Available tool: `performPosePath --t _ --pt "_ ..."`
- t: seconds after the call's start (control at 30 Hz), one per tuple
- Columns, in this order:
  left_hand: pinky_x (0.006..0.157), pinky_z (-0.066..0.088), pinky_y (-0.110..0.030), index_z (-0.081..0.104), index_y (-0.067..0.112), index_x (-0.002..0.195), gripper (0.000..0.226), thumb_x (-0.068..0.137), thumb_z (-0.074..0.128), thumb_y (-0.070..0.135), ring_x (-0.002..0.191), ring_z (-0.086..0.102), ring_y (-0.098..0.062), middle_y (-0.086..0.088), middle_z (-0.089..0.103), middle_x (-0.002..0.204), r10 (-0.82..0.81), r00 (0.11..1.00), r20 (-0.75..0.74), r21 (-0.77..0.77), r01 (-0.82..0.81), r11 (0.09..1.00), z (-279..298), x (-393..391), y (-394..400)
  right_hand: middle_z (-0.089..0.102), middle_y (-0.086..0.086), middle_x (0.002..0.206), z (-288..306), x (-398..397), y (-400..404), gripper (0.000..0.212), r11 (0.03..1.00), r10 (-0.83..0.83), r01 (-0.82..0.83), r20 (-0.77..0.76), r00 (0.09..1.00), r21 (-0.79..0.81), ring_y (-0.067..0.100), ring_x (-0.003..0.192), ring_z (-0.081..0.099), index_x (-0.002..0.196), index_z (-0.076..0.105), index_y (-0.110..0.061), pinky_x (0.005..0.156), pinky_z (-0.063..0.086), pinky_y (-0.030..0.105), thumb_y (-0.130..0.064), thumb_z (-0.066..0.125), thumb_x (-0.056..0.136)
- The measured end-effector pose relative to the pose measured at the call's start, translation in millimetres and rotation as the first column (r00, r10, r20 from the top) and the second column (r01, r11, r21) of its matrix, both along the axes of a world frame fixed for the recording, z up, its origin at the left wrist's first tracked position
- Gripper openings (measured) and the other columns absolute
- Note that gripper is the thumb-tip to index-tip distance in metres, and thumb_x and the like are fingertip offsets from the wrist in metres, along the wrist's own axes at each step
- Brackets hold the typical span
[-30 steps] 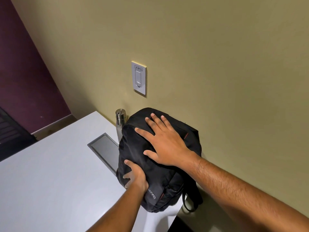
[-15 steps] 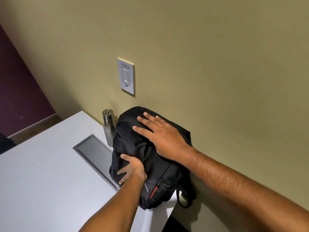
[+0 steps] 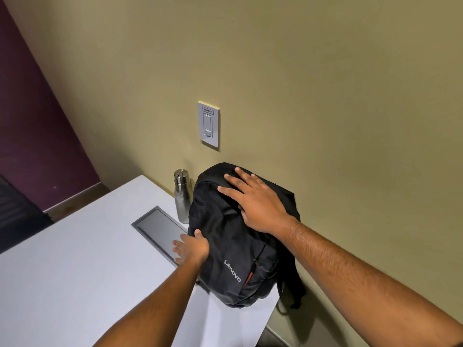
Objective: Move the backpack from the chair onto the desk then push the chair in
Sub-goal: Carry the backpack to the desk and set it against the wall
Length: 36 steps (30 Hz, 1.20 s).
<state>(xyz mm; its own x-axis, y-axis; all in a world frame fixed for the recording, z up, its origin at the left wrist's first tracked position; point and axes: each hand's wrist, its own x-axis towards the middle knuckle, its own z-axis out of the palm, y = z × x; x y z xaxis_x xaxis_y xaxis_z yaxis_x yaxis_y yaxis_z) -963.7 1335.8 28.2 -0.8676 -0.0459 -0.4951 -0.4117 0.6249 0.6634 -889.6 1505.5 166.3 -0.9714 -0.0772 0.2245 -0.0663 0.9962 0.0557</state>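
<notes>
Against the olive wall (image 3: 325, 96), at the far right corner of the white desk (image 3: 75, 284), stands the black backpack (image 3: 233, 246), upright and leaning a little toward the wall; its grey "Lenovo" lettering and a red zipper pull face the camera; its base rests on the desk close to the right edge, and a dark strap (image 3: 293, 289) hangs off that edge beside the backpack, down between desk and wall. On top of the backpack lies the right hand (image 3: 258, 204), palm down, fingers spread flat across the upper panel, pressing on the fabric rather than gripping it; at the backpack's left side, low down, the left hand (image 3: 191, 249) has its thumb against the fabric while its fingers are extended and loose over the desk, closed on nothing. Just left of the backpack, touching or nearly touching it, stands a steel water bottle (image 3: 181, 196), upright, with a loop on its cap; in front of the bottle and left of the backpack a grey rectangular cover plate (image 3: 157, 227) sits flush in the desk, its near end under the left hand. Above the backpack a white switch plate (image 3: 208, 123) is fixed to the wall; far left of the backpack, a maroon wall (image 3: 30, 121) meets the olive one; the chair cannot be made out with certainty.
</notes>
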Motion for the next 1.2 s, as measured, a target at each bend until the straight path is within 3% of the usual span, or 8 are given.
performPosePath --t 0.17,0.33,0.67,1.2 --pt "0.127 0.016 -0.055 0.018 0.007 0.159 0.070 0.106 0.034 0.049 0.156 0.009 -0.042 -0.022 0.008 0.170 -0.326 0.916 -0.236 -0.243 0.269 0.932 13 -4 -35 0.002 0.002 0.176 -7 5 -26 0.078 0.989 -0.119 0.120 -0.012 0.993 0.088 0.024 0.161 -0.016 0.163 0.016 -0.039 0.128 0.003 0.061 -0.038 0.060 0.099" --pt "0.127 0.012 -0.052 0.008 0.008 0.161 0.075 0.106 0.035 0.051 0.157 0.001 -0.041 -0.022 -0.001 0.170 -0.536 0.779 -0.324 -0.359 0.423 0.832 31 5 -57 -0.010 0.005 0.175 -14 15 -47 0.084 0.982 -0.126 0.127 -0.019 0.992 0.138 0.026 0.159 -0.023 0.165 0.010 -0.035 0.125 -0.006 0.066 -0.046 0.059 0.098" --pt "0.127 0.010 -0.043 0.002 0.018 0.163 0.078 0.104 0.034 0.057 0.159 -0.001 -0.027 -0.006 -0.003 0.172 -0.696 0.584 -0.418 -0.588 0.410 0.697 70 62 -78 -0.007 -0.001 0.176 -25 61 -52 0.089 0.997 0.023 -0.029 0.081 0.996 0.070 0.021 0.160 -0.018 0.166 0.003 -0.028 0.131 -0.001 0.052 -0.049 0.058 0.099" --pt "0.128 0.003 -0.042 -0.005 0.020 0.163 0.078 0.104 0.028 0.059 0.158 -0.010 -0.025 -0.003 -0.010 0.172 -0.694 0.649 -0.312 -0.749 0.281 0.600 111 225 -127 -0.002 0.006 0.176 -27 179 -82 0.082 0.997 0.047 -0.036 0.154 0.987 -0.069 0.026 0.161 -0.009 0.166 0.003 -0.020 0.130 0.007 0.053 -0.060 0.040 0.105"
